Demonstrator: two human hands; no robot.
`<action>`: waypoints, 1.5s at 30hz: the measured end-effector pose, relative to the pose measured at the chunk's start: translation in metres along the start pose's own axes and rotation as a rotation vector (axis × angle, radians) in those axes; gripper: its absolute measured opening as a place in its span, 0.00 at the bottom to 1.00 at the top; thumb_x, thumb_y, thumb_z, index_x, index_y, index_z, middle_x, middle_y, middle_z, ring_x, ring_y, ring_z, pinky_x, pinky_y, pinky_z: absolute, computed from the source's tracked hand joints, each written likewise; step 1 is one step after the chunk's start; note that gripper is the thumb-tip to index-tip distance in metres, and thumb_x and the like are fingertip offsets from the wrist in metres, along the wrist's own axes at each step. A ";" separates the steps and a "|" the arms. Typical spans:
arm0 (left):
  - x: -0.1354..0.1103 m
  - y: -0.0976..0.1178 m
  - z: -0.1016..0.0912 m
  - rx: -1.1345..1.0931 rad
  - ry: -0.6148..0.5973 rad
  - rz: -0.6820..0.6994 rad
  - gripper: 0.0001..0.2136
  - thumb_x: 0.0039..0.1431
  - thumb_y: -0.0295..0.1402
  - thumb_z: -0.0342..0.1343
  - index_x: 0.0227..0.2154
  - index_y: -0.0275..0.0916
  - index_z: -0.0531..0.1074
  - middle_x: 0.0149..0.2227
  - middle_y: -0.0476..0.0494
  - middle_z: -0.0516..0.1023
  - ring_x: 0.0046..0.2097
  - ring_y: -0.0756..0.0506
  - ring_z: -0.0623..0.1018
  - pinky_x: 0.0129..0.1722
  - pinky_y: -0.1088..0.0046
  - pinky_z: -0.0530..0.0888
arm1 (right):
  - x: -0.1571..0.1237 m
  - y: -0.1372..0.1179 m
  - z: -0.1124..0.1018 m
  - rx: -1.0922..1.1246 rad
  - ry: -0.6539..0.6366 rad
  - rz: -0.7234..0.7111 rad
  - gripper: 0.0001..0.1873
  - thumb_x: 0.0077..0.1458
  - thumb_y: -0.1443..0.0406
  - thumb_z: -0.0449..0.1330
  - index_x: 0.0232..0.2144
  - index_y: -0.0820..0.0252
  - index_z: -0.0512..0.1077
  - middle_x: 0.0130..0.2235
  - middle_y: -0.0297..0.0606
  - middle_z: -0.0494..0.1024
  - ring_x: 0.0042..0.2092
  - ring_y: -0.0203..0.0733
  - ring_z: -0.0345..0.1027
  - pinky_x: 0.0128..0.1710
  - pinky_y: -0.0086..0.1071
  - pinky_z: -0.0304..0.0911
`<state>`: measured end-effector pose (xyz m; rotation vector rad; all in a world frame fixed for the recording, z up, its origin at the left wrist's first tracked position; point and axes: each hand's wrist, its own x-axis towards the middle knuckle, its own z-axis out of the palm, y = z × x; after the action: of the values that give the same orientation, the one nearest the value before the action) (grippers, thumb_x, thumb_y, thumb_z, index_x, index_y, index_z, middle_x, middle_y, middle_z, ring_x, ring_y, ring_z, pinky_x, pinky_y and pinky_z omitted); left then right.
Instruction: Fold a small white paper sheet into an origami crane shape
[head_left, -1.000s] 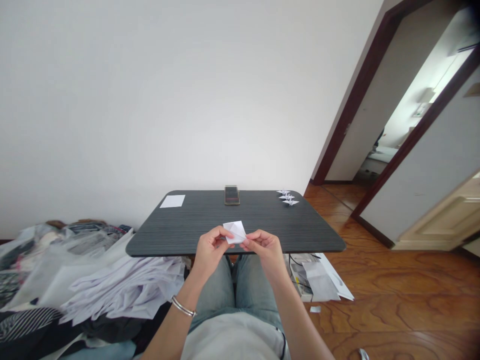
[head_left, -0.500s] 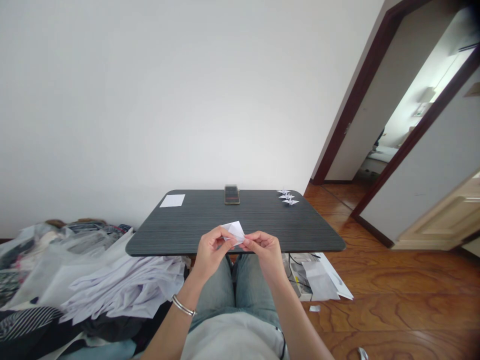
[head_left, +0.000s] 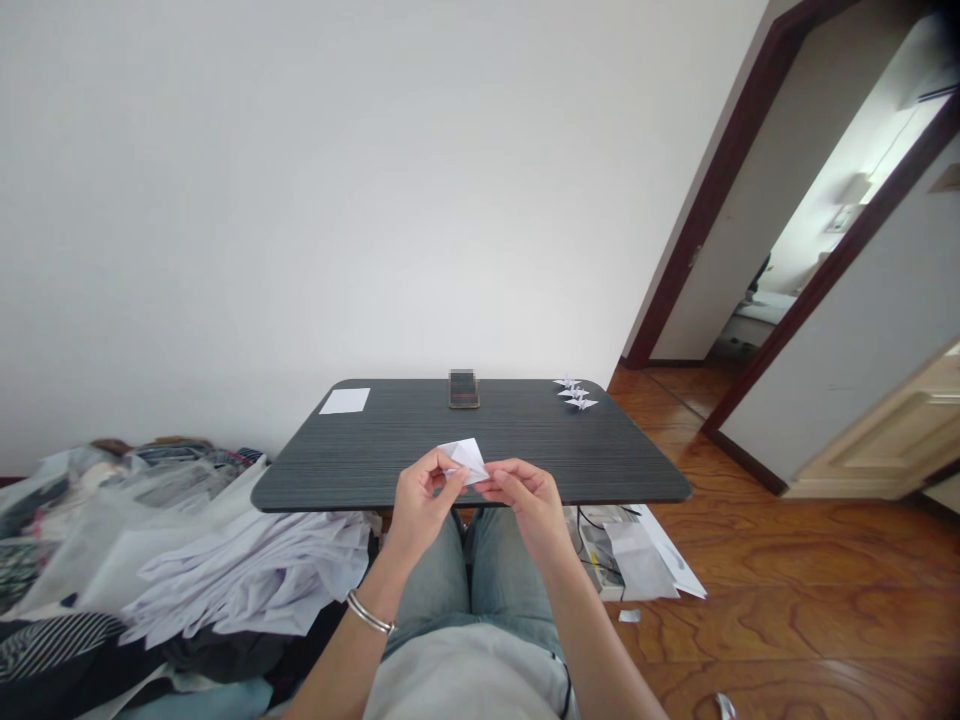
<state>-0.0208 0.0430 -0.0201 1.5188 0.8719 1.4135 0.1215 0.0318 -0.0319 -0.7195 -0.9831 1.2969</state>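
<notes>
A small white folded paper [head_left: 463, 458] is held just above the near edge of the dark table [head_left: 615, 460]. My left hand [head_left: 420, 500], with a silver bracelet on its wrist, pinches the paper's left side. From the right, my right hand [head_left: 525, 495] pinches the other side of the same paper. Both hands are closed on it, fingertips nearly meeting under the fold.
On the table lie a white paper sheet [head_left: 345, 401] at the far left, a phone [head_left: 463, 389] at the far middle and several small folded paper cranes [head_left: 576, 394] at the far right. A heap of clothes and bags [head_left: 150, 560] lies left; papers [head_left: 637, 560] lie on the wooden floor, right.
The folded paper has tilted and shifted slightly left between my fingers. My hands stay in nearly the same place.
</notes>
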 end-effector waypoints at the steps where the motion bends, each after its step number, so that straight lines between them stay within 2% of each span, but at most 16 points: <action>1: 0.000 0.001 0.000 0.000 0.004 -0.011 0.08 0.50 0.33 0.57 0.22 0.35 0.66 0.26 0.48 0.71 0.28 0.50 0.72 0.27 0.76 0.72 | 0.000 -0.001 0.000 0.003 -0.005 0.002 0.09 0.45 0.61 0.64 0.29 0.62 0.76 0.25 0.37 0.80 0.28 0.36 0.74 0.29 0.25 0.69; 6: 0.001 0.003 0.000 0.027 0.012 -0.019 0.08 0.49 0.33 0.58 0.22 0.35 0.66 0.25 0.48 0.70 0.27 0.50 0.72 0.27 0.76 0.72 | 0.002 0.003 0.002 -0.009 0.018 0.022 0.13 0.42 0.61 0.66 0.30 0.62 0.74 0.24 0.36 0.79 0.26 0.36 0.74 0.26 0.25 0.69; 12: 0.000 -0.001 0.000 0.071 0.012 -0.013 0.08 0.49 0.33 0.57 0.22 0.35 0.66 0.25 0.49 0.71 0.28 0.50 0.73 0.31 0.74 0.73 | 0.003 0.008 0.002 -0.109 -0.002 0.040 0.12 0.44 0.58 0.64 0.21 0.63 0.73 0.22 0.37 0.79 0.23 0.35 0.72 0.23 0.25 0.68; 17: 0.000 -0.002 0.002 0.031 0.013 -0.031 0.09 0.50 0.34 0.57 0.22 0.35 0.65 0.24 0.50 0.70 0.27 0.50 0.73 0.29 0.75 0.73 | 0.002 0.006 0.003 -0.149 -0.002 -0.021 0.11 0.46 0.58 0.63 0.21 0.62 0.74 0.22 0.36 0.78 0.23 0.35 0.71 0.24 0.25 0.67; 21: 0.001 0.000 0.005 -0.027 0.059 -0.041 0.10 0.50 0.35 0.57 0.21 0.35 0.65 0.22 0.52 0.69 0.24 0.52 0.71 0.26 0.77 0.71 | 0.001 0.005 0.004 -0.153 -0.025 -0.032 0.11 0.46 0.59 0.63 0.21 0.61 0.74 0.22 0.35 0.78 0.23 0.34 0.71 0.25 0.25 0.67; 27: 0.002 0.001 0.004 0.004 0.082 -0.039 0.11 0.49 0.36 0.58 0.21 0.36 0.64 0.21 0.51 0.70 0.24 0.52 0.71 0.24 0.78 0.71 | 0.001 0.003 0.005 -0.169 -0.043 -0.035 0.15 0.49 0.55 0.59 0.21 0.62 0.73 0.22 0.35 0.77 0.23 0.35 0.71 0.24 0.26 0.67; 32: 0.002 0.001 0.003 0.047 0.046 -0.030 0.10 0.50 0.36 0.57 0.21 0.36 0.65 0.22 0.50 0.70 0.25 0.52 0.70 0.25 0.78 0.71 | 0.002 0.003 0.005 -0.163 -0.018 -0.014 0.13 0.46 0.57 0.62 0.20 0.61 0.71 0.20 0.34 0.77 0.22 0.34 0.70 0.23 0.25 0.67; 45: 0.001 -0.001 0.005 0.117 0.109 -0.004 0.10 0.50 0.36 0.56 0.21 0.36 0.65 0.21 0.53 0.67 0.23 0.53 0.69 0.23 0.79 0.70 | 0.000 0.005 0.007 -0.185 -0.007 -0.040 0.11 0.43 0.59 0.65 0.22 0.61 0.72 0.21 0.34 0.76 0.22 0.34 0.69 0.23 0.26 0.66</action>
<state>-0.0162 0.0436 -0.0202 1.5368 1.0396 1.4757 0.1133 0.0318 -0.0337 -0.8331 -1.1284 1.1850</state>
